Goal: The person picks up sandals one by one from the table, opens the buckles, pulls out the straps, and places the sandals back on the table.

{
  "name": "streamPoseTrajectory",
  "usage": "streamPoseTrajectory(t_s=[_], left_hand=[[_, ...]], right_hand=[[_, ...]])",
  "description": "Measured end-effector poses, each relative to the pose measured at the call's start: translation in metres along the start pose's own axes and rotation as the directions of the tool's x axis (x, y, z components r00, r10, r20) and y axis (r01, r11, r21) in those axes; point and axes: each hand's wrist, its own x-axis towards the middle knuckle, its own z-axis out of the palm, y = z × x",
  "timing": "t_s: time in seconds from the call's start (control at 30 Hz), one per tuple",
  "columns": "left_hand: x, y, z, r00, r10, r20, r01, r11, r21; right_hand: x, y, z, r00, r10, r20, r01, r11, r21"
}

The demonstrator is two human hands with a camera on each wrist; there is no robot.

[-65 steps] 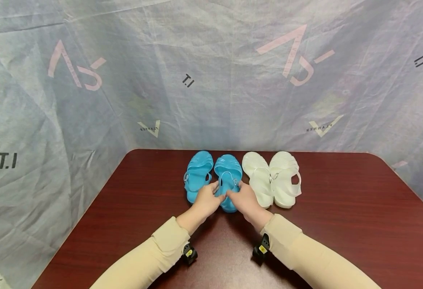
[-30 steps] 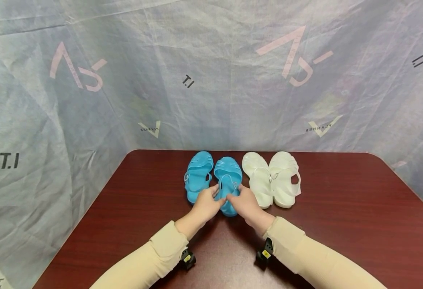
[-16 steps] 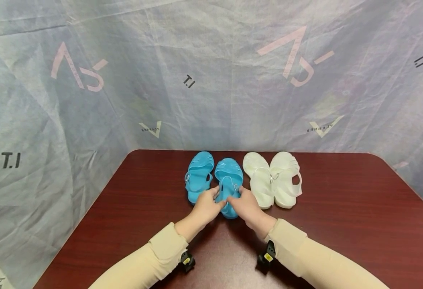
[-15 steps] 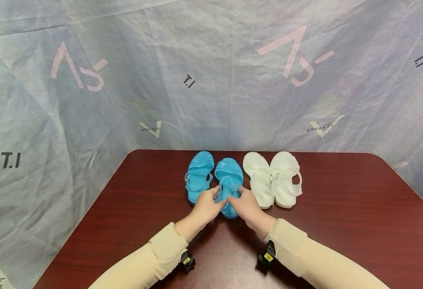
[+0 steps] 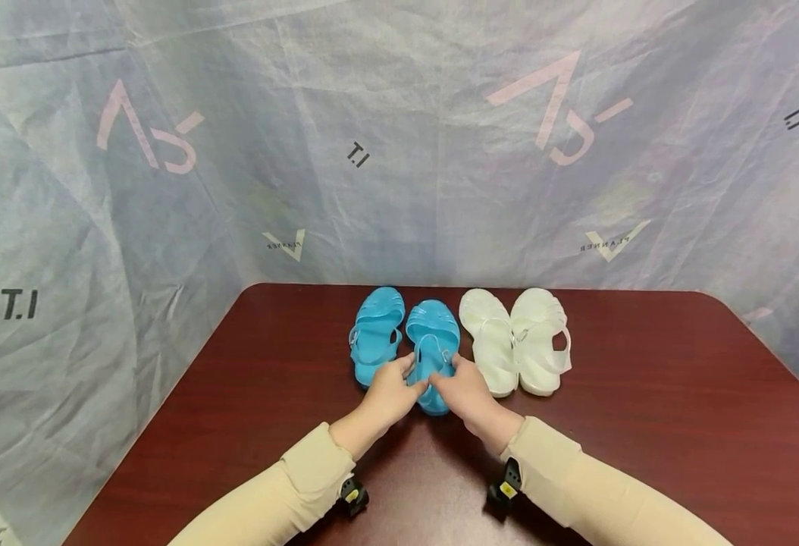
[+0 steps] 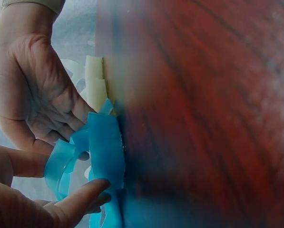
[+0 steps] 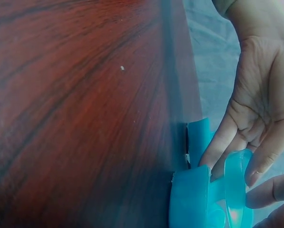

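1. Footwear is shifting, just barely: the held blue sandal [image 5: 433, 350] is sitting a touch closer to the person than a couple of seconds ago. Over the last half second it's hardly moving at all.
2. Everything else is staying put. The other blue sandal [image 5: 374, 341] is resting on the person's left, and the left white sandal [image 5: 493, 349] and right white sandal [image 5: 537, 349] are standing side by side on the right.
3. So the blue pair is looking less even now: the held one's toe and heel are both sitting nearer the person than its mate's. Seems like it's being slid rather than lifted, since the sole is apparently resting on the table [image 5: 645, 364], but that's a judgement call.
4. Grip check: the left hand [image 5: 387, 390] is gripping one side of that sandal's heel end and the right hand [image 5: 466, 390] is gripping the other. The wrist views are showing digits from both hands at the loose heel strap [image 7: 237, 190]; how hard they're pressing, nobody can tell.
5. Containers: no box, tray or basket is showing up in any view. The sandals are standing directly on the table, all four toes pointing toward the far edge, and hands are covering part of the held one's heel.
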Motion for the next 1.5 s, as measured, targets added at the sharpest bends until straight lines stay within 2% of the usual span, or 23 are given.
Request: streamPoseTrajectory(t_s=[0.3, 0.43, 0.83, 1.23, 1.5], left_hand=[[-0.001, -0.001, 0.001, 1.000, -0.009, -0.005, 0.009, 1.000, 0.011], [-0.001, -0.003, 0.001, 1.000, 0.009, -0.007, -0.009, 1.000, 0.021], [0.001, 0.007, -0.002, 1.000, 0.017, -0.004, -0.017, 1.000, -0.018], [-0.003, 0.001, 0.001, 1.000, 0.011, 0.001, -0.011, 1.000, -0.011], [-0.009, 0.001, 0.001, 1.000, -0.005, 0.012, 0.005, 1.000, -0.010]], right_hand=[[-0.001, 0.001, 0.001, 1.000, -0.005, 0.002, 0.004, 1.000, 0.020], [-0.001, 0.003, 0.001, 1.000, -0.007, 0.001, 0.007, 1.000, 0.030], [-0.001, -0.005, -0.003, 1.000, -0.017, -0.012, 0.017, 0.999, 0.041], [-0.005, 0.003, -0.003, 1.000, -0.009, -0.009, 0.010, 0.999, 0.048], [-0.010, 0.006, -0.002, 0.999, -0.026, 0.022, 0.025, 0.997, 0.071]])
